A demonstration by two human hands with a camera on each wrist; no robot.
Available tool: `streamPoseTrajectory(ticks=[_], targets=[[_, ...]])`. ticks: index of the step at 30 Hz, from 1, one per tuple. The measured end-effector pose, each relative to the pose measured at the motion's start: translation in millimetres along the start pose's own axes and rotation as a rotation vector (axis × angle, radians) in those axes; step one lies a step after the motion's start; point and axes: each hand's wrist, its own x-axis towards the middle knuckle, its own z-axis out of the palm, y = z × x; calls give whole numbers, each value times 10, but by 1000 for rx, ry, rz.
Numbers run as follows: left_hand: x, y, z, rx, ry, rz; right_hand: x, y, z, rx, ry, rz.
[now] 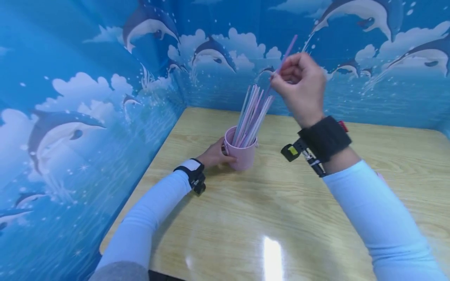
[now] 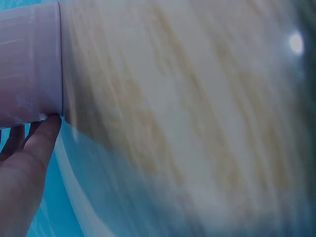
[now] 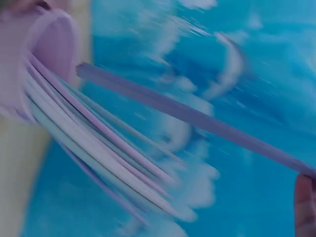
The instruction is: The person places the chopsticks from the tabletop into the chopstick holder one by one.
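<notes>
A small pink bucket [image 1: 242,158] stands on the table, holding a bundle of thin pastel straws [image 1: 250,113] that lean to the right. My left hand [image 1: 215,154] grips the bucket's left side, its thumb across the front; in the left wrist view the thumb [image 2: 44,138] touches the bucket near its base. Raised above and right of the bucket, my right hand [image 1: 302,86] pinches a purple straw [image 1: 290,47] near its upper part. In the right wrist view that straw's lower end shows just past the bucket's mouth, separate from the bundle.
The wood-grain table [image 1: 225,226] stretches to the right and toward me. A blue dolphin-print backdrop [image 1: 88,128] rises along the left side and behind the table. A small pink item [image 1: 381,177] is partly hidden behind the right sleeve.
</notes>
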Motion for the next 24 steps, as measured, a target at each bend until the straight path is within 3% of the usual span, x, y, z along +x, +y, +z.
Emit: streamPoseTrajectory(ticks=[6,12,18,21,24], targets=[[-37,26,32,39,-15,1,-268,512,432,-166,-125,76],[26,-47,49,32,-27,10,-519,831,515,-230,-245,197],[146,-172,62,20,-10,53,-530,918,192,-305,-322,263],[185,-208,68,43,11,80,-528,992,-137,-372,-339,296],[202,-211,71,60,25,91,-589,1158,-614,-539,-378,369]])
